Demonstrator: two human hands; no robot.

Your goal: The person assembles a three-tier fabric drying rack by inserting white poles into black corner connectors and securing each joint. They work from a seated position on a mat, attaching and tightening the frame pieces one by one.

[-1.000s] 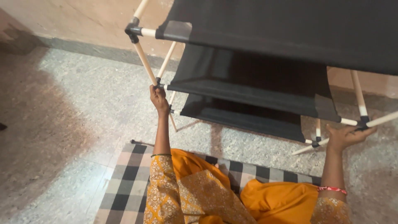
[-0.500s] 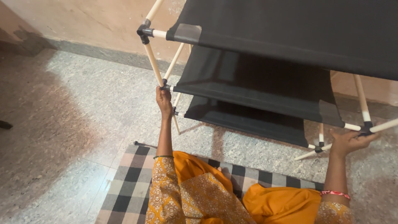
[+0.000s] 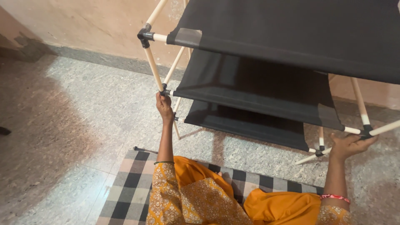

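The left hand [image 3: 164, 107] grips the rack [image 3: 266, 71] at a 9 o'clock corner joint, the right hand [image 3: 350, 146] cups one at 3 o'clock; judged light, wobbly: hold joints, never the soft fabric shelves.

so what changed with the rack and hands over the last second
The black fabric-shelf rack with pale wooden poles shifted slightly right in view. The left hand stayed gripping the black corner joint, the right hand stayed under the other joint. The checked mat is unmoved.
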